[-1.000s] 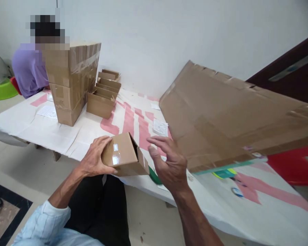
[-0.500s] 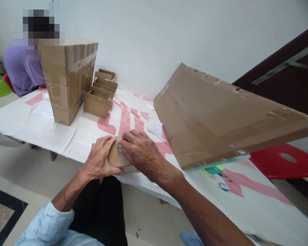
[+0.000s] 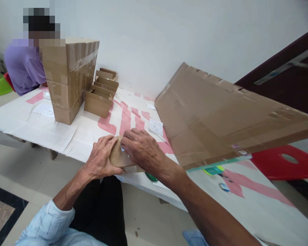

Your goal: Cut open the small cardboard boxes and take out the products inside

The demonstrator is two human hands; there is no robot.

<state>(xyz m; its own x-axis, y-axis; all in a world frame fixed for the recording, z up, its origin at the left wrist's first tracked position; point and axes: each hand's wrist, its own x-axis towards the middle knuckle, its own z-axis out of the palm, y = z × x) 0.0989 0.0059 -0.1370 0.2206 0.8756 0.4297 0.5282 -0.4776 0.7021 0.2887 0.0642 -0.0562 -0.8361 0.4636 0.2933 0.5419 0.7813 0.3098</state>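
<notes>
Left hand: the left hand [image 3: 104,158] is clamped on the left end of a small cardboard box [image 3: 115,158], thumb along the near side, fingers over the far top edge.
Right hand: the right hand [image 3: 141,145] lies on the top of the same box, fingers bent and bunched together; its fingertips are partly hidden, so I cannot tell whether they pinch anything.
Small box: held at the near edge of the surface [image 3: 79,141], above the person's dark trousers [image 3: 110,208], its right part mostly covered by the right hand.
Label: a small pale label [image 3: 122,148] shows on the box top, just beside the right fingers.
Under the right wrist: a green object [image 3: 151,177], mostly hidden.
Cloth: white with pink shapes, covering the surface.
Beyond the hands: a paper pad [image 3: 156,126] near a large taped piece of cardboard [image 3: 228,112], which stands tilted on the right.
Right side: a blue-and-white ring [image 3: 224,187] and a yellow-and-teal object [image 3: 213,170] near the cardboard's lower edge; a red seat [image 3: 269,162] beyond.
Left side: a tall stack of taped cartons [image 3: 75,75], open-topped cartons [image 3: 97,104] just beside it, a printed sheet [image 3: 44,110] on its other side.
Far left: a person in a purple shirt [image 3: 24,73], partly behind the stack.
</notes>
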